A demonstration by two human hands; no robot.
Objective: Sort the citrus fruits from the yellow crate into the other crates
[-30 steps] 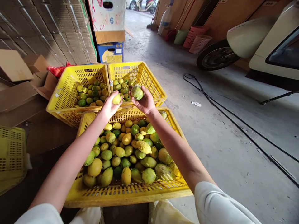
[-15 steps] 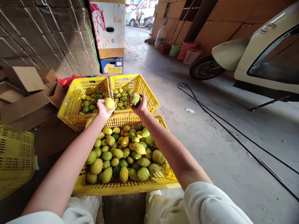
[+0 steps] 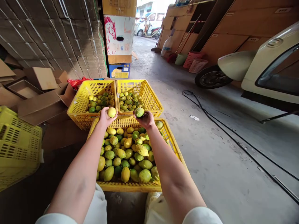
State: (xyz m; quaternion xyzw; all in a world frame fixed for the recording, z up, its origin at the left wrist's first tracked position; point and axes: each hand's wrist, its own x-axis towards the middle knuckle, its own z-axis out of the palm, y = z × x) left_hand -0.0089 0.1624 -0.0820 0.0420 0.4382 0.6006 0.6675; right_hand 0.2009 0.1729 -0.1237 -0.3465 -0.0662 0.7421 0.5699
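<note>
My left hand [image 3: 106, 116] is closed round a yellow lemon [image 3: 111, 112], held above the far left edge of the near yellow crate [image 3: 174, 140]. In my right hand [image 3: 146, 120] rests a green, blotchy lemon [image 3: 139, 112], gripped by the fingers at about the same height. Below both arms, the near crate is full of yellow and green lemons [image 3: 128, 142]. Beyond the hands stand a left far crate [image 3: 80, 101] and a right far crate [image 3: 151, 98], each with smaller green and yellow fruit lying in it.
Opened cardboard boxes [image 3: 44, 99] and another yellow crate [image 3: 18, 143] lie to the left. Stacked cartons [image 3: 120, 37] stand behind the far crates. A black cable [image 3: 224, 130] runs across the floor on the right, near a parked scooter [image 3: 263, 71].
Both hands have drawn back toward the near crate, still holding their lemons. The right hand's lemon has been turned to show a greener side. The camera view has tilted up.
</note>
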